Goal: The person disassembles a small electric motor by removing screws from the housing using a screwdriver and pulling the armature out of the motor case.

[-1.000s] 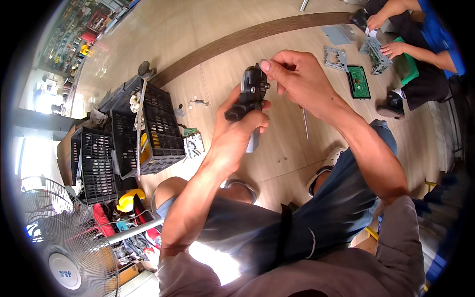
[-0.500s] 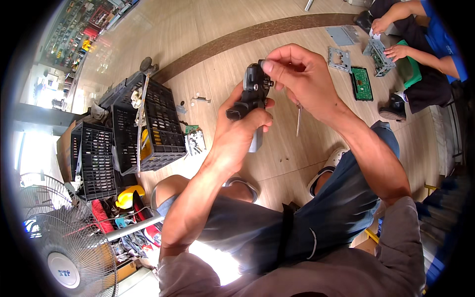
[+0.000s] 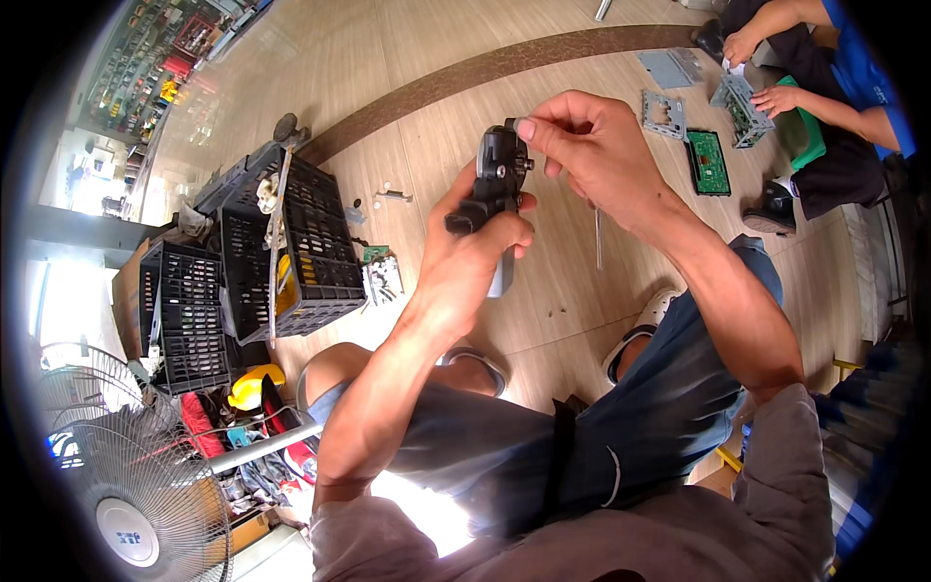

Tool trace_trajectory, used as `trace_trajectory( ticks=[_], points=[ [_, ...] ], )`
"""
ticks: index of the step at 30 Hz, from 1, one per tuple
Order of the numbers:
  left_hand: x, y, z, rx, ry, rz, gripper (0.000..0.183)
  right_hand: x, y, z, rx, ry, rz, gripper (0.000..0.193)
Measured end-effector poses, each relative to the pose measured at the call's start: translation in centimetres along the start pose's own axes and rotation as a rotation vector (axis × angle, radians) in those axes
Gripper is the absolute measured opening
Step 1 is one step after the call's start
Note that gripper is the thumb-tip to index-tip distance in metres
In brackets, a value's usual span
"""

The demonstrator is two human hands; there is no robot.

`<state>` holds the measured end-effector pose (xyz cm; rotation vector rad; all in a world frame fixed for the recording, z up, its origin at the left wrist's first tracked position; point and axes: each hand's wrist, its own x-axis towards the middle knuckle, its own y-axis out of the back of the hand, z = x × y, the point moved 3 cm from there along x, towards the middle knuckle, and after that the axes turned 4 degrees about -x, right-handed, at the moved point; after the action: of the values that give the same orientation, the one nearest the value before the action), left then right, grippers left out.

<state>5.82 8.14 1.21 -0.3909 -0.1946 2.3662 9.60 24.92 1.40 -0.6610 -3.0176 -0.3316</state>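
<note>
My left hand is wrapped round a black device with screw heads and small round metal parts on its right side. A grey lower part of it shows below my fingers. At the device's top end, my right hand has its thumb and forefinger pinched together on or against a small dark part. A thin metal shaft, like that of a screwdriver, sticks down from beneath my right palm; its handle end is hidden by the hand.
Black plastic crates stand at the left, a fan at the lower left. Small parts lie beside the crates. A green circuit board and metal plates lie at the right, near another person's hands holding a metal frame.
My right hand has shifted slightly right and down, and the metal shaft under it has swung a little to the right. My left hand and the device stay nearly in place.
</note>
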Motion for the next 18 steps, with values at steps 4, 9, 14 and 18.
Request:
trace_trajectory(
  ticks=[4, 9, 14, 18],
  points=[
    [-0.01, 0.08, 0.08, -0.007, -0.004, 0.004, 0.052, 0.07, -0.20, 0.30, 0.056, 0.029, -0.002, 0.017],
    [-0.08, 0.01, 0.30, -0.020, -0.001, 0.005, 0.051, 0.14, -0.33, 0.67, 0.064, 0.128, 0.026, 0.013],
    [-0.24, 0.13, 0.61, -0.023, -0.002, 0.003, 0.052, 0.31, -0.51, 0.80, 0.023, 0.233, 0.062, 0.013],
    [-0.43, 0.21, 0.57, -0.028, -0.021, 0.006, 0.053, 0.12, -0.64, 0.60, 0.057, 0.263, 0.042, 0.013]
  ],
)
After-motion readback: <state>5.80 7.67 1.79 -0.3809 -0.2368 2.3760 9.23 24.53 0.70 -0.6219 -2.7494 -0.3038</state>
